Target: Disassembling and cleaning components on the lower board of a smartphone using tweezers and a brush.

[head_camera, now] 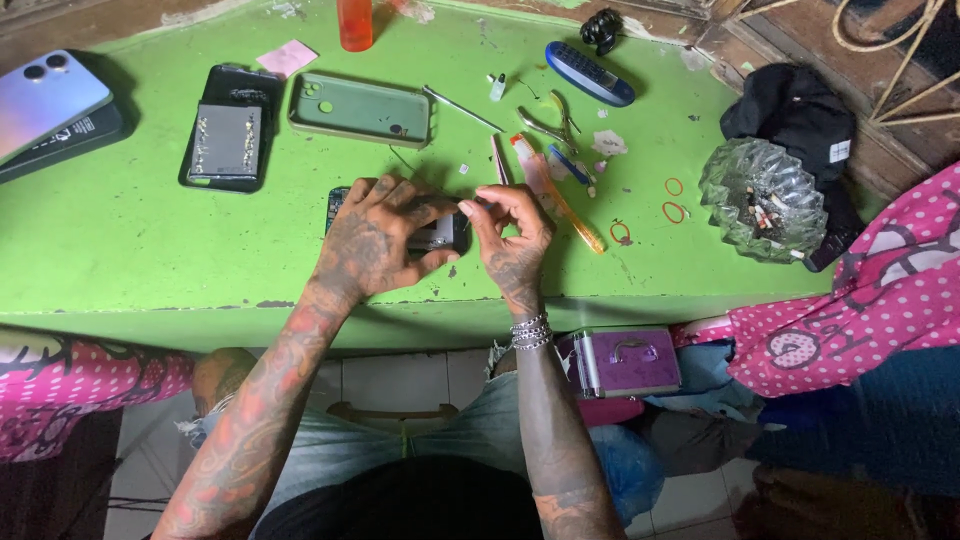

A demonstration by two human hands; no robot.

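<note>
On the green painted table (pixel 150 260), my left hand (pixel 375 245) clamps the opened black phone (pixel 440 235); my right hand (pixel 510 235) pinches at its three-o'clock edge, reassembly unfinished, green silicone case (pixel 360 110) waiting at twelve.

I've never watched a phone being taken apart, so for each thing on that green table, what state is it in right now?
Opened phone: lying flat, pinned by the left hand.
Right hand: fingertips pinched at the phone's edge.
Green case: empty, inside up.
Black phone back: lying flat, apart.
Pale blue phone: back up, stacked on another.
Pliers: put down.
Glass ashtray: holds butts.
</note>
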